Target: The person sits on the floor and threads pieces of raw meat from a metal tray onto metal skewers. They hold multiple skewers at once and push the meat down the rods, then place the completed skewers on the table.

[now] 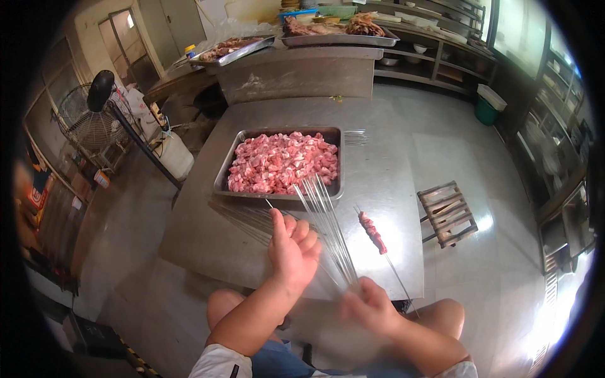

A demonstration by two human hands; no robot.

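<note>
My right hand (371, 304), blurred, is shut on the lower ends of a fanned bundle of thin metal skewers (328, 227). Their upper tips overlap the near right corner of a steel tray (279, 195). Closed with its thumb up, my left hand (295, 245) grips a single metal skewer (269, 203), whose tip shows beside the thumb. Small pieces of raw meat (283, 160) are heaped in the tray. More bare skewers (238, 219) lie on the table, partly hidden behind my left hand. To the right rests a loaded meat skewer (372, 232), its shaft reaching past the table's near edge.
The steel table (208, 255) ends just before my knees. Some skewers (355, 137) lie right of the tray. Beyond stand two trays of meat (234, 49) (340, 40) on a raised counter. A slatted stool (448, 214) is at right, a fan (92, 115) at left.
</note>
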